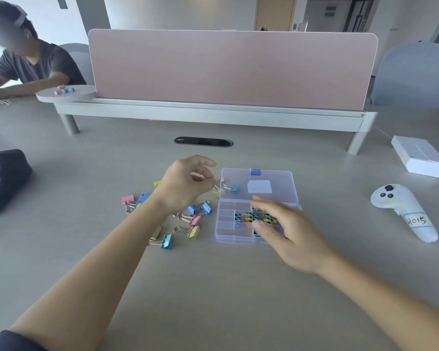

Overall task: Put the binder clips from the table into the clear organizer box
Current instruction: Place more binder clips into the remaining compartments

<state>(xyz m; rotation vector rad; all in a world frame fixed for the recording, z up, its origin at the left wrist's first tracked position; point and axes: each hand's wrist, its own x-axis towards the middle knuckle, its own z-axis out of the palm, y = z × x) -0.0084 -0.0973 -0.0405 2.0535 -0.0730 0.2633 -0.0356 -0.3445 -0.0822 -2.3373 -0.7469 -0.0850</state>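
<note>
Around: dark bag [3, 181] far left; white carton [420, 157] and white controller [403, 211] marked H015 on the right; pink screen [233, 69] behind; cable port [203, 142] in the table [213, 287]; another person [31, 64] seated far left.
In the way: my right hand [287, 234] covers the box's right compartments; my left forearm hides part of the pile.
Box: clear organizer [226, 234], lid [276, 178] flipped back flat, blue latch.
Loose clips [185, 224]: pink, blue and yellow with silver wire handles, scattered just left of the box, a few at the lid's left edge.
Stored clips [243, 217]: packed in the middle compartments.
Left hand [185, 186]: pinching one small binder clip [200, 176] above the pile, near the lid.
Right hand grip: blurred, fingers spread over the box; can't tell if it holds anything.
</note>
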